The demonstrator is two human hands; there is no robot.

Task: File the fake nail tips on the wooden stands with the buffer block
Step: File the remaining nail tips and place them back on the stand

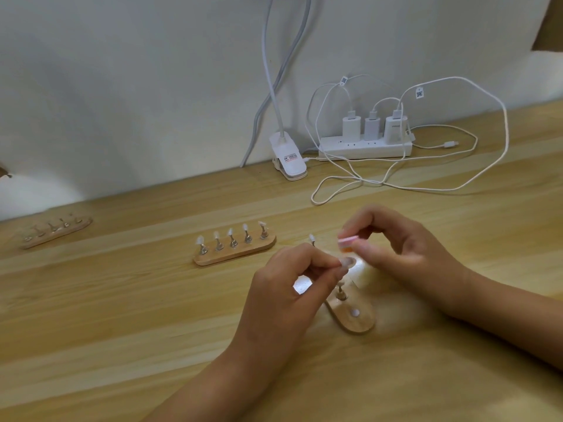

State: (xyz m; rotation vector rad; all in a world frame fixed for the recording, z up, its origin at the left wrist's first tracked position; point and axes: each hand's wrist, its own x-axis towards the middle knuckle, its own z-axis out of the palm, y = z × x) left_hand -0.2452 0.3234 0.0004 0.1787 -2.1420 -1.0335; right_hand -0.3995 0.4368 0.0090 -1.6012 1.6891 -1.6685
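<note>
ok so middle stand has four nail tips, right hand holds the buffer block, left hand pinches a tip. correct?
No: the head view shows five nail tips on the middle stand, not four. The rest holds: the right hand holds the buffer block, the left hand pinches a tip.

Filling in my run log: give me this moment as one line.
step: filing | left hand: pinches nail tip | right hand: holds buffer block above tip | stand: below hands
</note>
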